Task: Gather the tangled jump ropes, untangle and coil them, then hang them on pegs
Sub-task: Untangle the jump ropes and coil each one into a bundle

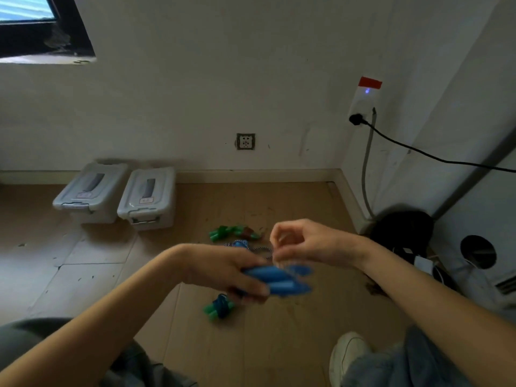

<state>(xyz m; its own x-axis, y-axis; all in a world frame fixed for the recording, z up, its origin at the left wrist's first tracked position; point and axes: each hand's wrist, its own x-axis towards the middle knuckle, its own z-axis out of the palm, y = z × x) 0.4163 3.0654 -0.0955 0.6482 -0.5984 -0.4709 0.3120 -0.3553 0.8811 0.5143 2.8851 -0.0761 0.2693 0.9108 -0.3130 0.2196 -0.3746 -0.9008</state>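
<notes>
Fingers (251, 286) of the left hand (223, 270) are curled round a pair of smooth blue plastic jump-rope handles (276, 280), held side by side and roughly level above the wooden floor (279, 344); the frame is motion-blurred there, so the exact finger placement cannot be told. The right hand (304, 244) hangs just above the handles with its fingers bent inward in a pinch, apparently on a thin pale cord (279, 262) coming up off the handles, though the cord is too blurred to confirm. On the floor beyond the hands lies a second tangle, green plastic handles with a reddish-brown piece (234, 233), and beside it a blue-and-white braided rope (251, 247) partly hidden by the hands. Nearer the person lies a small bundle with green handles and a blue cord knot (219, 305). Two grey lidded plastic storage boxes (117, 196) stand against the wall. No pegs are in view. Judgement: the rope is light and limp, holds no shape, and will snag on itself; the handles are rigid and probably slick, so they are the sound place to hold. Best kept paired in one hand while the other pinches the cord close to them and feeds loops.
</notes>
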